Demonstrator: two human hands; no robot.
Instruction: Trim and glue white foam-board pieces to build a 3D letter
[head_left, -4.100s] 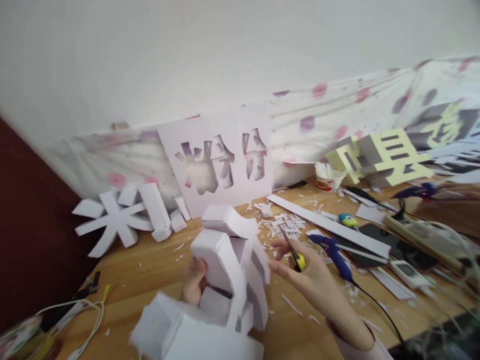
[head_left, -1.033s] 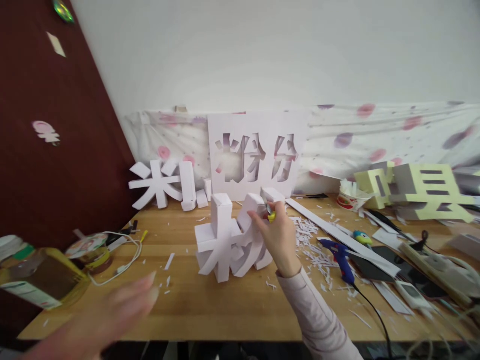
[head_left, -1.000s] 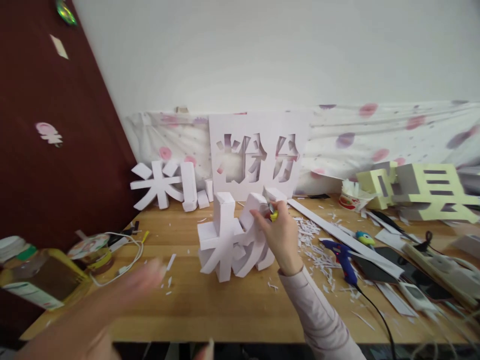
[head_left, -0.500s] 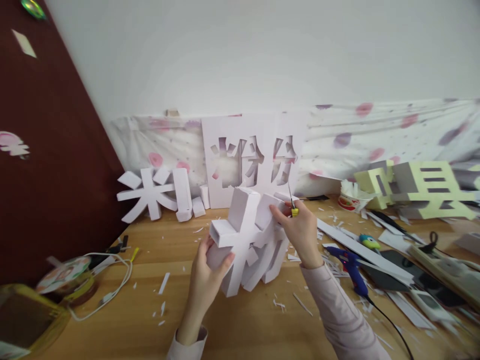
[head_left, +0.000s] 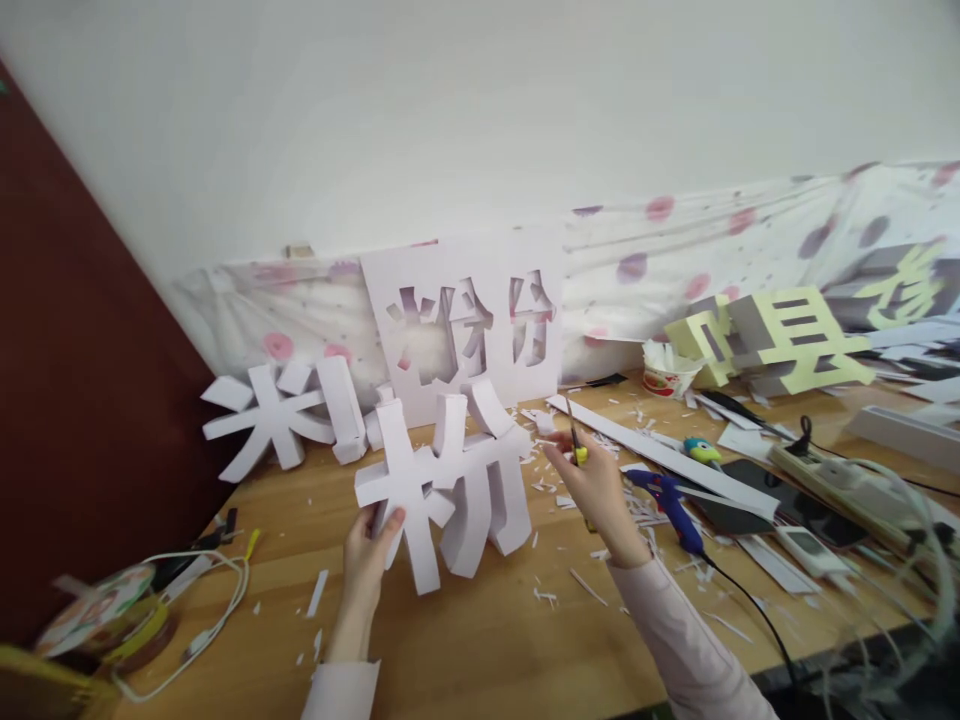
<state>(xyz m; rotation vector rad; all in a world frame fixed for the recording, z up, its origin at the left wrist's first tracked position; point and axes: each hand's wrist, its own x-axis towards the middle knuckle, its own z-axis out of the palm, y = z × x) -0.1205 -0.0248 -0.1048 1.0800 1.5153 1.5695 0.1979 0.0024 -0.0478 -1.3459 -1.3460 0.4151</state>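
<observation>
The left hand grips the lower left edge of a white three-dimensional paper character, fingers wrapped round one stroke, and holds it upright on the wooden table. Whether its base rests on the wood or hangs just above I cannot tell. The right hand is just to the right of the character, apart from it, closed round small scissors with yellow handles; the blades stick up past the fingers, and whether they are parted is too small to make out. Paper scraps litter the wood around that hand.

Behind, a white sheet with cut-out characters leans on the spotted cloth, its foot hidden by the held piece. Another white paper character stands to the left of it. A blue glue gun lies just right of the right hand, its cord running off the bottom edge. Yellow paper characters stand further right, blurred. At the lower left a jar is cut off by the edge and too blurred to name.
</observation>
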